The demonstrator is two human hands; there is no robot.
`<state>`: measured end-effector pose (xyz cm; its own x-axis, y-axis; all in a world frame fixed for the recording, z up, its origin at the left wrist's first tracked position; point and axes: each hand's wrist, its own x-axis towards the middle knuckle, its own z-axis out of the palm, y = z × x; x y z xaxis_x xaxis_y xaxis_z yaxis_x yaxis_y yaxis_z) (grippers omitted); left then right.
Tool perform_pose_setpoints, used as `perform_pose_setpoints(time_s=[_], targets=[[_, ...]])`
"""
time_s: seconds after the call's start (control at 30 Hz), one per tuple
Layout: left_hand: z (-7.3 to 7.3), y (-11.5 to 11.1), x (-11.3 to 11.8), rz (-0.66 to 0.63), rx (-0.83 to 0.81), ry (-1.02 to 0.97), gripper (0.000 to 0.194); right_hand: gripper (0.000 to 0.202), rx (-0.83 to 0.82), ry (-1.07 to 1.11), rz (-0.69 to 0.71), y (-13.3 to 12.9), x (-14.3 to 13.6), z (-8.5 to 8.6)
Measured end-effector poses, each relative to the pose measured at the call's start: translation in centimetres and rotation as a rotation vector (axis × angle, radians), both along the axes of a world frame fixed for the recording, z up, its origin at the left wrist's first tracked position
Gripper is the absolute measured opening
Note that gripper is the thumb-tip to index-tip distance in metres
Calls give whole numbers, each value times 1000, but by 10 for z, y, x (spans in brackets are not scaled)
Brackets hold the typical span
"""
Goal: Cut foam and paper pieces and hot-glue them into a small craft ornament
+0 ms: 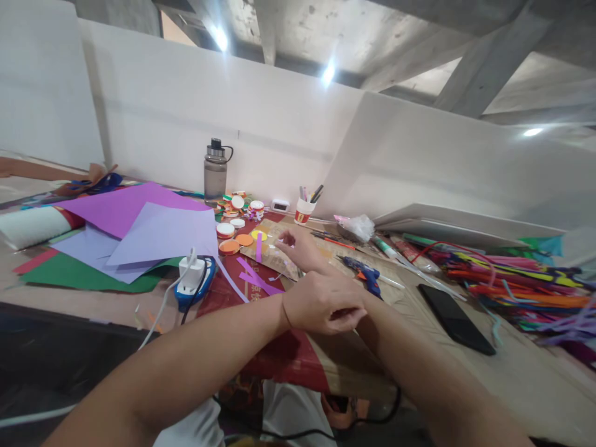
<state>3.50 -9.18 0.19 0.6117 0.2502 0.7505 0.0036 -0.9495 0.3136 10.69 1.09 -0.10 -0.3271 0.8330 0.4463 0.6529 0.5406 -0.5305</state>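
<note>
My left hand (pixel 323 304) lies across my right forearm near the wrist. Its fingers are curled in, and no object shows in them. Beyond it, my right hand (pixel 298 248) hovers over a cardboard piece (pixel 279 264), its bent fingers apart from the thumb, with nothing visible between them. Just left of that hand are purple paper strips (pixel 258 279), a yellow disc (pixel 259 235) and an orange disc (pixel 244 239). White-and-orange round lids (pixel 228 247) sit further left. A blue glue gun (pixel 365 273) rests right of my forearm.
Purple paper (pixel 125 205) and lilac sheets (pixel 162 236) cover the left side, near a blue power strip (pixel 209 276) with cables. A bottle (pixel 215 174) and a pen cup (pixel 304 211) stand at the back. A phone (pixel 454 316) and colourful pipe cleaners (pixel 526 282) lie right.
</note>
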Motion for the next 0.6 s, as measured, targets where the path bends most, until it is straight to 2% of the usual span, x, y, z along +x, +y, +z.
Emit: perform_pose_setpoints(time_s=[0.17, 0.27, 0.47, 0.6], targets=[[5, -6, -2, -64, -65, -52, 27, 17, -35, -123, 73, 12, -28, -10], [6, -8, -2, -72, -155, -73, 29, 28, -28, -195, 121, 18, -47, -14], [6, -3, -4, 21, -323, -91, 19, 47, -57, -305, 142, 23, -85, -14], [5, -1, -3, 16, -444, -88, 18, 52, -61, -364, 145, 26, -100, -17]])
